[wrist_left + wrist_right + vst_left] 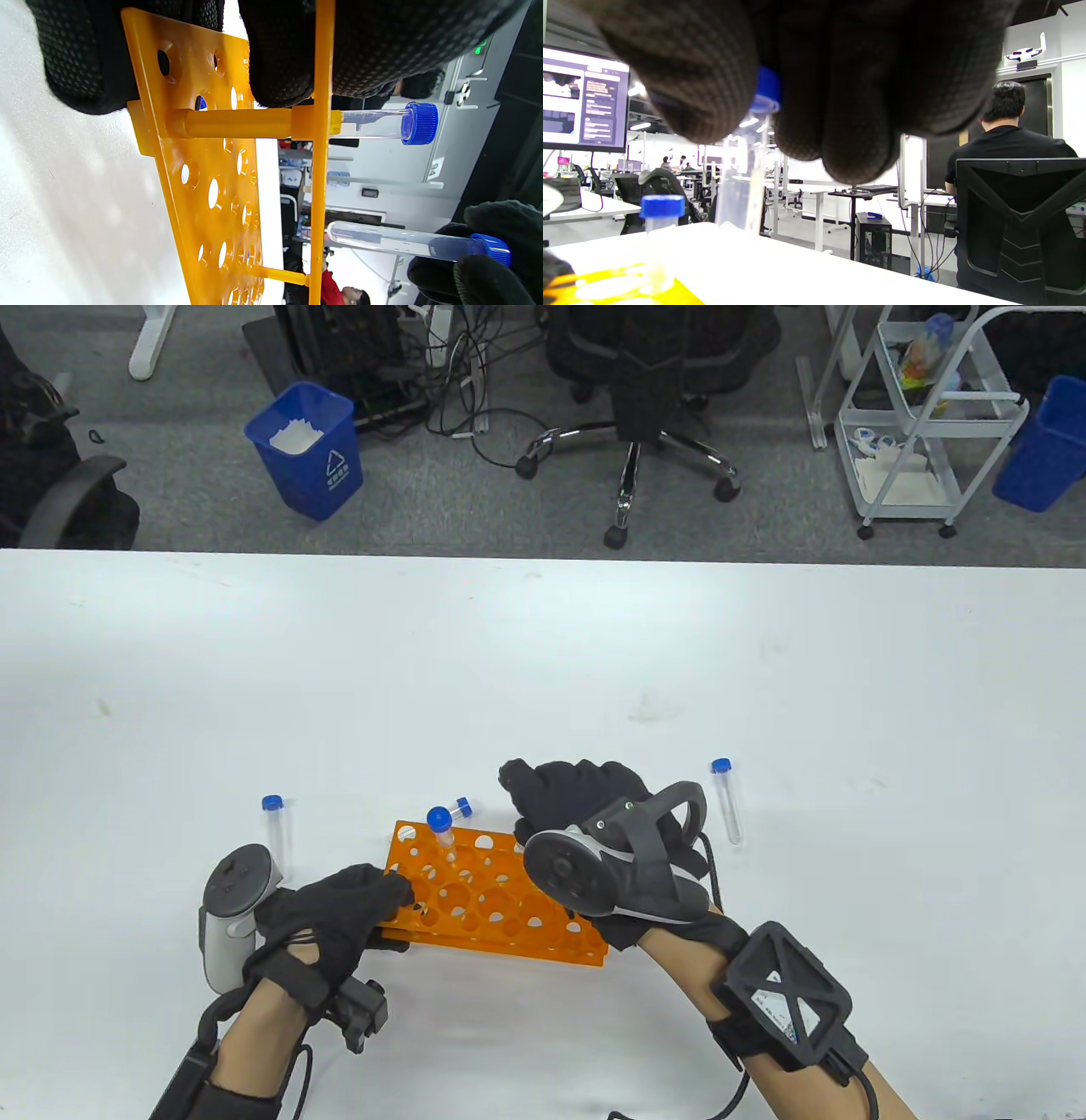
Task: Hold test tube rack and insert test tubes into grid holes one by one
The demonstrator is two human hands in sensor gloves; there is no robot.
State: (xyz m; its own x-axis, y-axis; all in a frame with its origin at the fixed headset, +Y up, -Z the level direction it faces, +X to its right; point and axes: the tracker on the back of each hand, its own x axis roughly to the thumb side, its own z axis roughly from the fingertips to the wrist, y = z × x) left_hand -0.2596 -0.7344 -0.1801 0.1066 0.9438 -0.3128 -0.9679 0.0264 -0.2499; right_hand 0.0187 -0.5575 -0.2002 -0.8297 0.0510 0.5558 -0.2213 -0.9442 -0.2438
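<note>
The orange test tube rack (496,903) lies on the white table (543,661). My left hand (392,901) grips its left end; in the left wrist view my fingers (288,51) wrap the rack (203,169) between its plates. One blue-capped tube (439,827) stands in a far-left hole, also shown in the left wrist view (382,123). My right hand (530,806) hovers over the rack's far right part and pinches another tube (403,242) by its blue cap (768,87). That tube's tip is just above the top plate. The hand hides it in the table view.
Loose capped tubes lie on the table to the left of the rack (276,831) and to the right (727,802). A third blue cap (462,806) shows just behind the rack. A chair and bins stand beyond the table's far edge.
</note>
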